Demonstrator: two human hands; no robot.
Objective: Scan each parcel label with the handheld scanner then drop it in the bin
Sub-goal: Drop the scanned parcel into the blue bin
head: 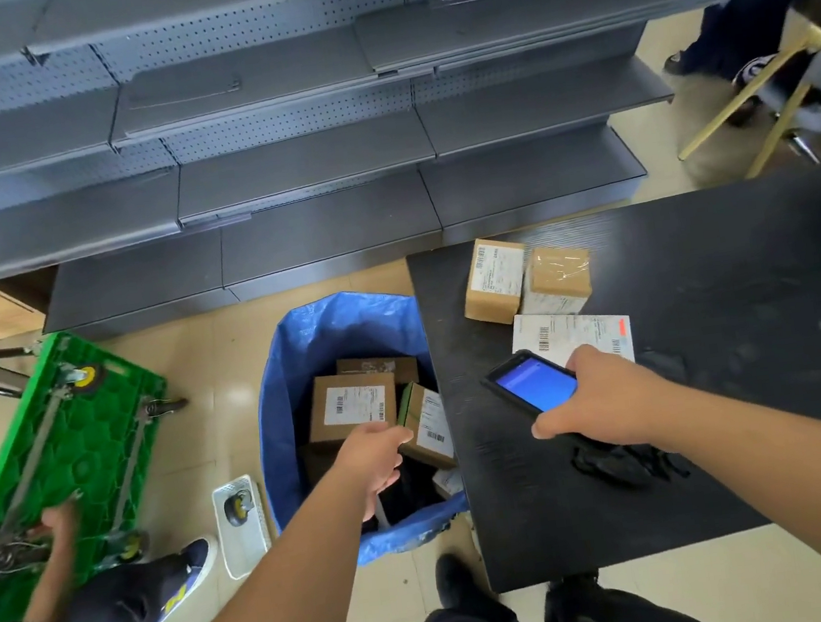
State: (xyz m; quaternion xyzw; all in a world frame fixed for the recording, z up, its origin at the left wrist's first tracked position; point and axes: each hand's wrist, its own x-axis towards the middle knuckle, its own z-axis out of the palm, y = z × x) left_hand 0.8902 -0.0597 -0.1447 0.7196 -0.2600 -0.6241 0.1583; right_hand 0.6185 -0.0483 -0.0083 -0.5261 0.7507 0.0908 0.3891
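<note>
The parcel (425, 425), a small green-sided box with a white label, hangs over the mouth of the blue bin (299, 345), pinched at its near corner by the left hand (374, 457); holding it by one corner above the opening looks like the start of a drop, so I judge its label already read. Just beyond that grip, deeper in the bin, lie other boxes (352, 403), labels up, which suggests several rounds are done. How the left fingers wrap the underside is hidden by the back of the hand, and the dark bottom of the bin below the grip cannot be made out. To the right, the right hand (600, 398) curls round the scanner (531, 384), thumb on the near edge and fingers over the far one, screen lit blue and facing up, kept ready over the table (722, 427). Just beyond this grip a flat white mailer (569, 332) lies label-up, partly covered by the hand, and further on two cartons (495, 279) wait side by side, touching. Near the wrist sits a crumpled black thing (623, 463), perhaps gloves; I cannot tell.
</note>
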